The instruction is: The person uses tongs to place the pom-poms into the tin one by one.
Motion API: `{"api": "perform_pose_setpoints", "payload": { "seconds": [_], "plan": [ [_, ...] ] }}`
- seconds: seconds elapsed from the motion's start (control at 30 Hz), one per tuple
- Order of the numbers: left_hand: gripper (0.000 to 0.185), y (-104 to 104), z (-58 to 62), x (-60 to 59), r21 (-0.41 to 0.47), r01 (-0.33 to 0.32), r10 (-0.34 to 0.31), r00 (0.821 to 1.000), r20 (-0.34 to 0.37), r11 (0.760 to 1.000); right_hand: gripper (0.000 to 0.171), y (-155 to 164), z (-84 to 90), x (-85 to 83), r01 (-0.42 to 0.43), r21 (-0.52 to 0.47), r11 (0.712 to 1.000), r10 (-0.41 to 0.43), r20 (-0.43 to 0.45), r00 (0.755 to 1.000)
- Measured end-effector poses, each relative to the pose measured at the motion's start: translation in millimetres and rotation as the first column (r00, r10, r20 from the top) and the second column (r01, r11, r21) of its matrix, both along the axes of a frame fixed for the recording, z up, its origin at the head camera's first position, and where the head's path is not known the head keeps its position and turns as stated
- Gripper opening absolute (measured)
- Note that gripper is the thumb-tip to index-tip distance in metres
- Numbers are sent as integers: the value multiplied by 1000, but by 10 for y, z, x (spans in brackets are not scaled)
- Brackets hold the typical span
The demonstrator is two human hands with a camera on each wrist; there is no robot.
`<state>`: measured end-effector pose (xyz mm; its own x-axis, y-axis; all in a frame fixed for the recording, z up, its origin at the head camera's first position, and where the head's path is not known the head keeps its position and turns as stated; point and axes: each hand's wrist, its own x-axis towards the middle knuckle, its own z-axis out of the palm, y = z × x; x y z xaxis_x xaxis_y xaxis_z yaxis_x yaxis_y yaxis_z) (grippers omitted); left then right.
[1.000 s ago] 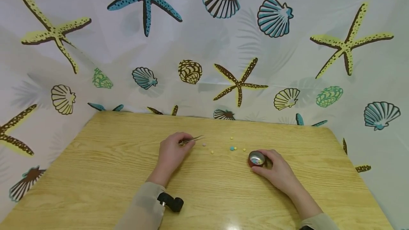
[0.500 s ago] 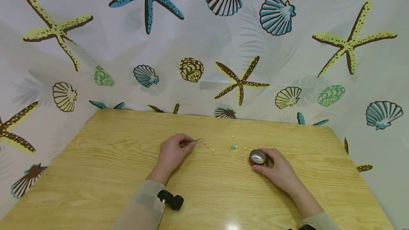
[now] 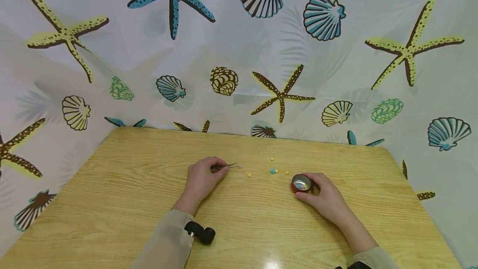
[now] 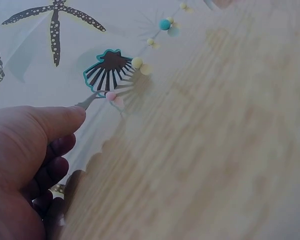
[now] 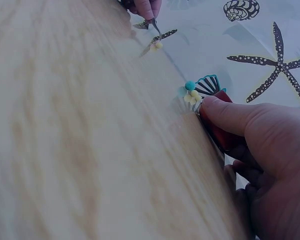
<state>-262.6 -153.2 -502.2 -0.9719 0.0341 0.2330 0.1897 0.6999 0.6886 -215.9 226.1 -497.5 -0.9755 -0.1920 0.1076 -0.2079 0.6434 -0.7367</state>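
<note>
My left hand [image 3: 204, 177] pinches a pair of tweezers [image 3: 229, 166] with thin bent tips. In the left wrist view, the tips of the tweezers [image 4: 93, 99] are right at a small pink bead [image 4: 110, 96]. On the right, my right hand [image 3: 326, 196] holds a small round red tin [image 3: 292, 187] between thumb and fingers. Inside its silvery bowl lie several pastel beads [image 3: 300, 186]. Between the hands a blue bead [image 3: 272, 171] sits on the wooden table, close by a yellow bead [image 3: 276, 171]. Another yellow bead [image 3: 249, 175] lies nearer the tweezers.
More yellow beads are scattered about, one yellow bead [image 3: 272, 159] farther back and one yellow bead [image 3: 287, 173] beside the tin. The wooden table [image 3: 239, 227] ends against a cloth backdrop [image 3: 239, 32] printed with shells and starfish.
The tips of the tweezers have come down and slightly right to the pink bead. My right hand and the tin have stayed in place on the table.
</note>
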Motion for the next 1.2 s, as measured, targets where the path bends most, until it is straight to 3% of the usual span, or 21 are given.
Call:
{"api": "perform_pose_setpoints", "payload": {
  "seconds": [0.93, 1.2],
  "plan": [
    [6, 19, 0, 15, -62, 18, -21, 999, -39, 998, 64, 3, -2, -5, 3, 1, 1000, -2, -5, 1000],
    [7, 3, -1, 15, -34, 17, -18, 999, -31, 999, 65, 3, 0, -22, 6, 0, 1000, -6, 9, 1000]
  ]
}}
